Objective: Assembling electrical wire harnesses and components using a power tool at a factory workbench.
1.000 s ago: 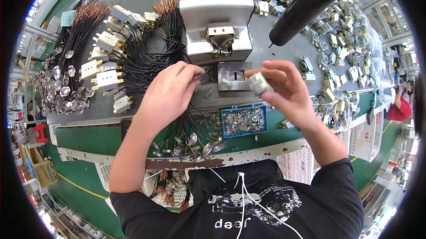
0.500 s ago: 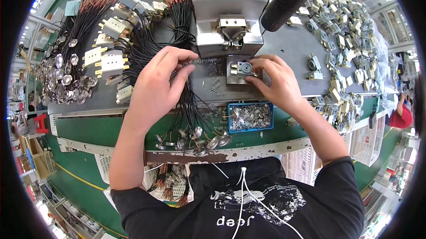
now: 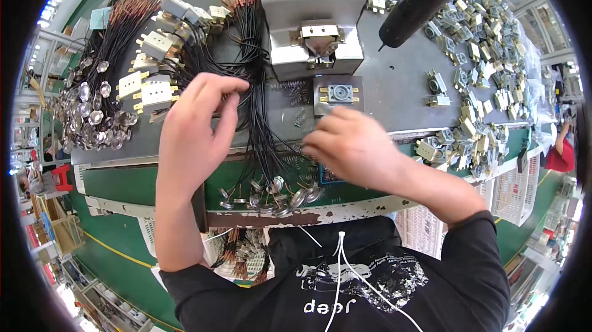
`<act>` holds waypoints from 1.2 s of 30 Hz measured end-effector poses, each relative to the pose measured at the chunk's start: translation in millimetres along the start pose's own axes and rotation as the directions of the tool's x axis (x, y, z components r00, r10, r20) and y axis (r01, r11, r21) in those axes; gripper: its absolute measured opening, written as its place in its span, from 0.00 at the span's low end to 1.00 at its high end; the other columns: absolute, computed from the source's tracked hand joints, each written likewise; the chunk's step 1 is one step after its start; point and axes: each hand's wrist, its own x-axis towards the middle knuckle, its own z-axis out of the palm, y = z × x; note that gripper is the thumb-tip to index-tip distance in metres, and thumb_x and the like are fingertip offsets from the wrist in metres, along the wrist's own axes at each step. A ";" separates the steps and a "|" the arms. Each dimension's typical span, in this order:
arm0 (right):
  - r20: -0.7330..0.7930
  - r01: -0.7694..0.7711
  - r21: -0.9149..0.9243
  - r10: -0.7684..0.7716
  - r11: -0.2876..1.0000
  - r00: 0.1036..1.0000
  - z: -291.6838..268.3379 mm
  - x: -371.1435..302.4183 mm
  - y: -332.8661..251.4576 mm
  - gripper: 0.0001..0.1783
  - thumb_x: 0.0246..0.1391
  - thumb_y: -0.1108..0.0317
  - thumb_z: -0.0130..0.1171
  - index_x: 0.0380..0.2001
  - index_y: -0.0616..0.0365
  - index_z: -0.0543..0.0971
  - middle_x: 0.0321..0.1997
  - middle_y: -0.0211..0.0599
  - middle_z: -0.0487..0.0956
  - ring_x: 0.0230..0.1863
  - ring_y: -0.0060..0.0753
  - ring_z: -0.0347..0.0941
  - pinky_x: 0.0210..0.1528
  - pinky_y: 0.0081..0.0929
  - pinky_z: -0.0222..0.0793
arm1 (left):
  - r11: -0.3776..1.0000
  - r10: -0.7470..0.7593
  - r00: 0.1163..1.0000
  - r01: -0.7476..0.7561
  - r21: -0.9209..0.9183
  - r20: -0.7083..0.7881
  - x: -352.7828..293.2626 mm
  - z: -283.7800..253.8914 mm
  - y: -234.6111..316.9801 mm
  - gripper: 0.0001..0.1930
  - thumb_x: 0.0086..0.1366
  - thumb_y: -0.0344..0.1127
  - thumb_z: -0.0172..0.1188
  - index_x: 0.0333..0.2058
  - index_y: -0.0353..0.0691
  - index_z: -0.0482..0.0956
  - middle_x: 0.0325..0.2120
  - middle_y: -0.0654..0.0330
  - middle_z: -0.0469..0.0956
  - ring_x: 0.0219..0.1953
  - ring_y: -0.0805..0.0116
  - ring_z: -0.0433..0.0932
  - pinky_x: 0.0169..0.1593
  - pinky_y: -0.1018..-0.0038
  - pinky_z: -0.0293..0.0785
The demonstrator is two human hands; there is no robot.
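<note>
My left hand [image 3: 200, 125] hovers beside the bundle of black wires [image 3: 254, 107], its thumb and fingertips closed together. Whatever they pinch, if anything, is too small to make out. Over the blue tray [image 3: 325, 176] is my right hand [image 3: 351, 147], blurred, its fingers bent down with their tips hidden. On a metal block [image 3: 323, 109] lies a grey switch housing [image 3: 340, 94] with brass terminals at both ends, touched by neither hand. Several small coil springs [image 3: 298, 93] lie scattered between the wires and the block.
A metal machine [image 3: 314, 30] stands behind the block, with a black tube [image 3: 419, 8] slanting in at its right. Many grey and cream housings [image 3: 478, 54] are heaped at the right. Wired cream switches [image 3: 155, 93] and round metal caps [image 3: 92, 113] crowd the left.
My right hand has let go of the grey housing and moved toward me over the blue tray. My left hand has drawn back left from the springs.
</note>
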 end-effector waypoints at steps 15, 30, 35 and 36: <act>0.329 -0.227 0.422 0.085 0.878 0.941 -19.1 16.1 -2.4 0.19 0.60 0.62 0.65 0.53 0.53 0.80 0.31 0.44 0.84 0.33 0.51 0.82 0.37 0.42 0.76 | 0.972 -0.178 0.900 0.097 0.214 0.398 -29.0 1.9 -15.9 0.06 0.64 0.32 0.61 0.37 0.38 0.82 0.31 0.55 0.80 0.30 0.58 0.80 0.37 0.64 0.76; -0.028 0.046 0.333 -0.038 0.942 0.999 -3.2 -0.5 7.4 0.19 0.59 0.68 0.65 0.54 0.56 0.82 0.35 0.41 0.85 0.39 0.47 0.82 0.47 0.38 0.77 | 0.834 -0.474 0.767 0.549 -0.059 0.433 -6.0 4.4 -28.0 0.13 0.69 0.37 0.64 0.30 0.33 0.79 0.19 0.71 0.71 0.23 0.85 0.65 0.26 0.78 0.62; 0.026 -0.106 0.647 0.118 0.755 0.993 -0.1 33.2 -17.7 0.15 0.63 0.65 0.64 0.48 0.63 0.83 0.35 0.40 0.86 0.36 0.44 0.82 0.45 0.35 0.77 | 0.750 -0.422 0.783 0.585 -0.309 0.456 -3.1 1.5 -37.6 0.14 0.71 0.38 0.63 0.32 0.31 0.78 0.23 0.74 0.70 0.26 0.87 0.62 0.27 0.80 0.60; 0.184 -0.239 0.654 0.155 0.717 0.971 5.8 47.1 -19.6 0.15 0.63 0.62 0.64 0.46 0.63 0.84 0.33 0.42 0.86 0.33 0.42 0.82 0.43 0.35 0.77 | 0.753 -0.419 0.784 0.582 -0.307 0.458 -0.8 1.7 -36.6 0.14 0.71 0.38 0.63 0.32 0.31 0.78 0.23 0.74 0.70 0.26 0.87 0.62 0.27 0.80 0.60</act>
